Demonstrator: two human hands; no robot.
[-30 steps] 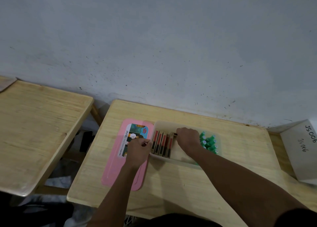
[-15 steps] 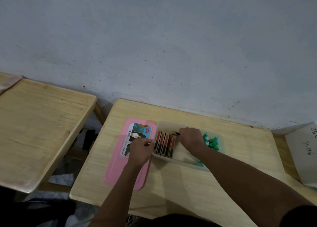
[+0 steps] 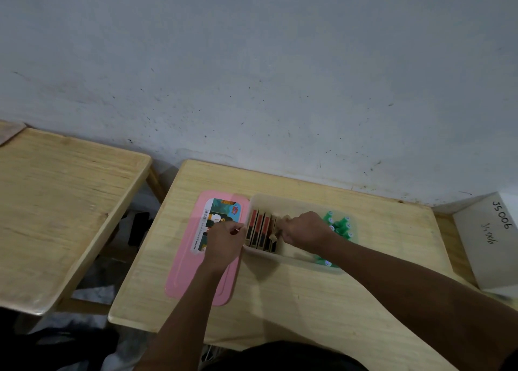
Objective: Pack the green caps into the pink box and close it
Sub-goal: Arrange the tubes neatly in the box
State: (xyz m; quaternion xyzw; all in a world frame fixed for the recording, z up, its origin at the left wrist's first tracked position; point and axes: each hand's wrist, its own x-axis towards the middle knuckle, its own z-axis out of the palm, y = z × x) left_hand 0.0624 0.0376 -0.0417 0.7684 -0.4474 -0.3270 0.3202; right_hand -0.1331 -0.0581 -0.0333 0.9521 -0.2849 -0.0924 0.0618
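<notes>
Head view: right hand [image 3: 304,232] pinches tan piece [image 3: 285,218] beside red-black slabs [image 3: 259,230] in pale plastic box [image 3: 280,199]; left hand [image 3: 224,241] curled, grip unclear. Keep slabs upright, clear of green plastic caps [image 3: 340,226].

Two tables are standing side by side: one [image 3: 280,300] under the work, the other [image 3: 56,202] at 9 o'clock of it. One lid [image 3: 196,272] is lying at 9 o'clock of one box [image 3: 280,200]. Four red-and-dark slabs [image 3: 259,230] are standing on edge inside, and one pale slab [image 3: 285,218] is sitting in the right hand [image 3: 305,230]. Caps [image 3: 340,226] are crowding the box's 3 o'clock end; roughly seven are showing, with more possibly hiding behind the arm. Counting the left hand [image 3: 224,243], two hands are working. One carton [image 3: 487,258] is sitting at 3 o'clock.
</notes>
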